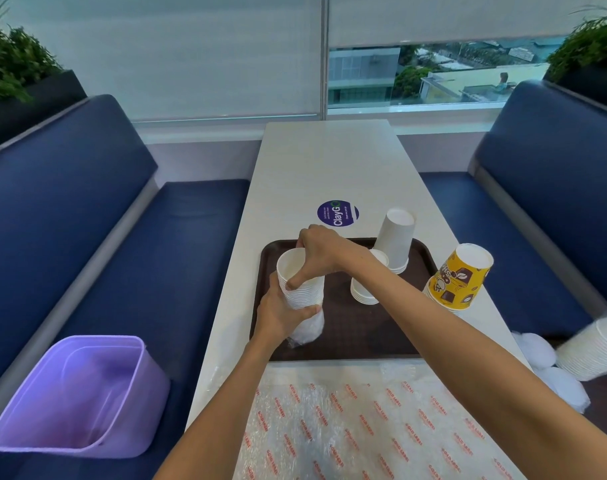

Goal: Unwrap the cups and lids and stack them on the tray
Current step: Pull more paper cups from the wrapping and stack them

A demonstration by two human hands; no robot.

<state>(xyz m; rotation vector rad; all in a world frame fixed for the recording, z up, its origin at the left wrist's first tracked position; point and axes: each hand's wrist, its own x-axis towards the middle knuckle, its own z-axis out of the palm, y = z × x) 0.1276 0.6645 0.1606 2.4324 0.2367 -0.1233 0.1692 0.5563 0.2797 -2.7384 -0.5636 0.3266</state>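
Observation:
Over the left part of the brown tray (357, 337), my left hand (278, 315) grips a stack of white paper cups (300, 284) low down, where clear plastic wrap (307, 329) is bunched round its base. My right hand (324, 252) holds the top of the same stack, thumb on the rims and fingers over the open mouth. Two upturned stacks of white cups stand on the tray: a short one (366, 289) in the middle and a taller one (395, 239) at the back right.
A yellow printed cup stack (459, 277) stands upside down right of the tray. More white cups (593, 351) and wrapped lids (551, 368) lie at the right edge. Printed bubble wrap (375, 427) covers the near table. A purple bin (77, 396) sits on the left bench.

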